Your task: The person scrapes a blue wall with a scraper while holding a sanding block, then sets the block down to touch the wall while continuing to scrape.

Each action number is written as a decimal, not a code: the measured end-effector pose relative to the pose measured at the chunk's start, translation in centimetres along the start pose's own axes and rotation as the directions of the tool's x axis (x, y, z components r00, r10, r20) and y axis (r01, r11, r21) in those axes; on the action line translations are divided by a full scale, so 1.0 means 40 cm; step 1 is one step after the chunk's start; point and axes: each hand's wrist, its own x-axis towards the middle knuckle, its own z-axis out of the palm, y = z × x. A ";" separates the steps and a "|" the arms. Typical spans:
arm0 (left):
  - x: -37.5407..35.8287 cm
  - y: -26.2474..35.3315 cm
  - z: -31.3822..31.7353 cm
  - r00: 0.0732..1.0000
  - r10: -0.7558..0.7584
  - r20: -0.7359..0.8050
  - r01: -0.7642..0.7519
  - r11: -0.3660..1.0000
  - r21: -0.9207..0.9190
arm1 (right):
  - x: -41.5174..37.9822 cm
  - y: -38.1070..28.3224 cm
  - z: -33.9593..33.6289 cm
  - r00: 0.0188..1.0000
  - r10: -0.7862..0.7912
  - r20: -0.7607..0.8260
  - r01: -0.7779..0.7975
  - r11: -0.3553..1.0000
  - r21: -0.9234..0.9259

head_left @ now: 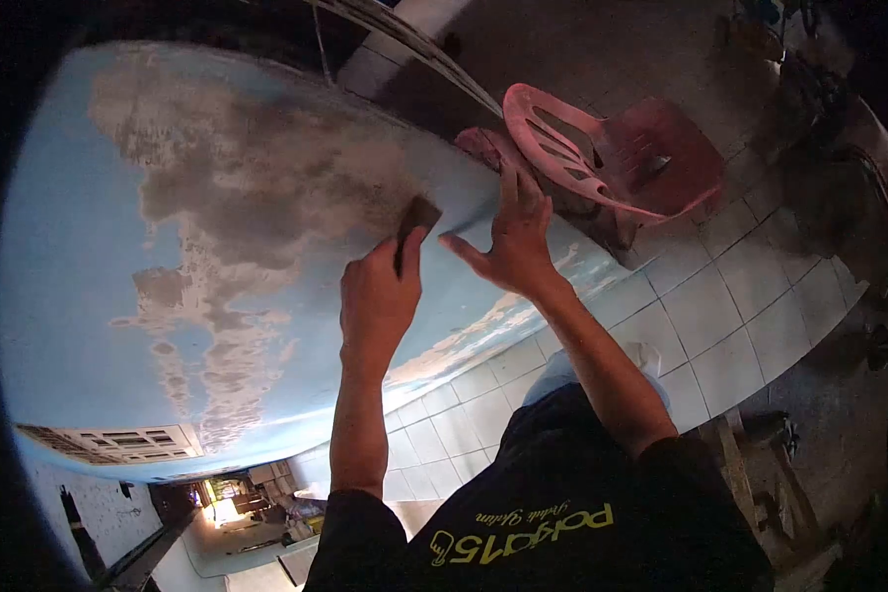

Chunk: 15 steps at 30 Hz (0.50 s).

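Observation:
My left hand [380, 296] is closed around a flat, dark scraper [420, 216]. Its squarish end lies at the edge of a patch of bare, stained plaster [257, 168] on the light blue wall [69, 286]; most of the grip is hidden in the fingers. Paint is worn off in ragged patches to the left. To the right of the scraper, my right hand [516, 237] is open with nothing in it, fingers stretched out and thumb spread. It is at the wall near its edge, but whether the palm touches cannot be made out.
A red plastic chair [661, 158] stands beyond my right hand. Cables [434, 64] run along the top. White tiles [710, 306] cover the floor, with wooden pieces [735, 464] at lower right. A vent block [118, 442] sits in the wall at lower left.

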 end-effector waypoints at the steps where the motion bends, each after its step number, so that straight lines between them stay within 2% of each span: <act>1: -0.011 -0.001 -0.004 1.000 -0.008 0.002 0.008 1.000 -0.003 | -0.007 -0.001 0.001 1.000 -0.009 -0.013 0.009 1.000 0.002; 3: -0.012 0.006 -0.024 0.995 -0.081 0.060 0.080 0.997 0.019 | -0.006 0.008 -0.008 1.000 -0.022 0.013 0.022 0.999 0.038; 6: -0.022 -0.031 -0.030 0.993 -0.103 0.054 0.103 0.995 -0.010 | 0.001 0.018 -0.019 1.000 -0.025 -0.001 0.025 0.998 0.060; 7: -0.016 -0.033 -0.024 1.000 0.000 0.014 0.000 1.000 -0.009 | -0.009 0.012 -0.017 1.000 -0.030 -0.001 0.030 0.998 0.061; 8: -0.006 -0.028 -0.009 1.000 -0.006 0.016 0.006 1.000 -0.007 | -0.015 0.009 -0.016 1.000 -0.029 0.005 0.029 0.997 0.065; 10: 0.014 -0.006 0.022 0.995 0.098 -0.010 -0.098 0.995 0.017 | -0.009 0.011 -0.018 1.000 -0.023 -0.006 0.024 0.997 0.069; 11: 0.008 0.005 0.009 0.999 0.052 0.017 -0.051 0.997 -0.054 | -0.012 0.013 -0.019 1.000 -0.031 0.000 0.031 0.997 0.070; 12: -0.005 -0.005 -0.001 0.999 0.052 0.011 -0.052 0.997 -0.056 | -0.009 0.019 -0.018 0.998 -0.057 -0.012 0.057 0.996 0.065; 14: -0.030 -0.029 -0.024 0.998 -0.065 0.013 0.066 0.997 -0.048 | -0.003 0.029 -0.013 0.996 -0.078 -0.041 0.080 0.995 0.053; 15: -0.016 -0.026 -0.020 0.999 -0.052 0.008 0.052 0.997 -0.050 | 0.000 0.031 -0.011 0.992 -0.105 -0.069 0.108 0.993 0.044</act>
